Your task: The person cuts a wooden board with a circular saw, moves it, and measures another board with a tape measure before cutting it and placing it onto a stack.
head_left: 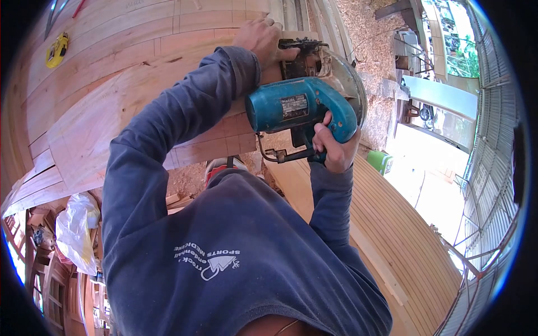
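Note:
A teal circular saw (286,106) rests near the end of the wooden boards, its round blade guard (350,84) on the right side. My right hand (336,147) is closed around the saw's rear handle, fingers wrapped near the trigger. My left hand (260,42) lies on a wooden board (224,53) just beyond the saw, its thumb stretched toward the front of the saw's base plate. Those left fingers look extended over the wood. The saw's blade and the cut itself are hidden by the guard and body. A short black cord (291,157) leaves the saw near the handle.
A yellow tape measure (57,50) lies on the planked surface (112,50) at the left. Grooved planks (403,224) stretch along the right. Sawdust (370,45) covers the ground beyond. A plastic bag (78,229) sits at lower left, and a green container (380,162) at right.

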`<state>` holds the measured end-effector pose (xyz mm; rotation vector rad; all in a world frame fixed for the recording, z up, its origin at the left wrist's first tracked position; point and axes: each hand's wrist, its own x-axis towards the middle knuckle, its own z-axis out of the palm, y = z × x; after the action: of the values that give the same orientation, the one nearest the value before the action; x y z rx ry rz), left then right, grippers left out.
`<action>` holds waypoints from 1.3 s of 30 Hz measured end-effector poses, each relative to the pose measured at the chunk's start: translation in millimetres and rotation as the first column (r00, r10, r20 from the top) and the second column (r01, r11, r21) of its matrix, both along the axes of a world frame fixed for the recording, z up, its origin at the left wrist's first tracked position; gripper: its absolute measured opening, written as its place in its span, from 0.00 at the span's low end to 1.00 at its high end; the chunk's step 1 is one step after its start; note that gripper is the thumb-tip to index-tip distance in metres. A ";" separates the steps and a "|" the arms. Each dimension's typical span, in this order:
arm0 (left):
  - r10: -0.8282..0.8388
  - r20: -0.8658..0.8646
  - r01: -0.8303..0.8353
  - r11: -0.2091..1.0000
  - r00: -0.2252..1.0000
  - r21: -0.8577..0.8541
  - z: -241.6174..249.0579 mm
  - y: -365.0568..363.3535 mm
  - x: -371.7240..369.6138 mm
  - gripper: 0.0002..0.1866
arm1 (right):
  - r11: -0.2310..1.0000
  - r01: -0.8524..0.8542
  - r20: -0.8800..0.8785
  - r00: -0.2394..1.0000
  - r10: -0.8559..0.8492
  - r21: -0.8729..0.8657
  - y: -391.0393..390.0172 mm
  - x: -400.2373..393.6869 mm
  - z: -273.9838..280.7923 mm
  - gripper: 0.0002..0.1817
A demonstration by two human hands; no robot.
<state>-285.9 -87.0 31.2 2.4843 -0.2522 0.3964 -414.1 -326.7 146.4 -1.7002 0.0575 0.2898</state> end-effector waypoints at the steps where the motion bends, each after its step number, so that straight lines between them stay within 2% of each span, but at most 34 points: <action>1: -0.001 -0.013 0.001 1.000 1.000 0.001 0.8 -0.2 -1.0 0.35 | 1.000 0.005 0.002 1.000 -0.005 -0.005 -0.4 -0.5 -0.1 0.08; 13: 0.029 -0.051 -0.028 0.999 0.998 0.024 -9.7 -7.7 0.4 0.35 | 1.000 -0.003 0.030 1.000 0.003 -0.004 0.1 0.5 -2.4 0.07; 22: 0.052 -0.039 -0.054 0.997 0.998 -0.057 -7.4 -8.9 -5.6 0.34 | 1.000 0.011 0.024 1.000 -0.011 0.003 -0.7 -0.3 -5.3 0.10; 25: 0.066 -0.079 -0.072 0.994 0.995 -0.078 -4.3 -9.8 -9.4 0.34 | 1.000 0.016 0.025 1.000 -0.016 0.001 0.3 -0.5 -6.2 0.10; 31: 0.052 -0.264 -0.092 0.986 0.963 -0.142 2.0 -9.3 -10.6 0.33 | 1.000 -0.012 0.029 1.000 0.012 -0.006 -3.3 0.6 -7.8 0.10; 34: -0.002 -0.285 -0.063 0.974 0.959 -0.216 2.6 -3.1 -7.6 0.33 | 1.000 -0.010 0.022 1.000 0.009 0.014 -2.7 0.8 -7.6 0.09; 37: -0.264 -0.318 0.140 0.921 0.911 -0.364 -36.4 19.1 28.4 0.30 | 0.999 -0.023 0.019 1.000 0.022 0.027 -4.6 -0.1 -7.6 0.08; 39: -0.467 -0.354 0.213 0.797 0.810 -0.565 -38.3 51.4 31.5 0.28 | 0.999 -0.025 0.026 0.999 0.024 0.032 -4.6 1.6 -9.2 0.08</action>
<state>-254.3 -35.7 -7.0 1.8746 -0.3481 -0.2929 -412.5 -331.3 137.2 -1.6732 0.0129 0.2861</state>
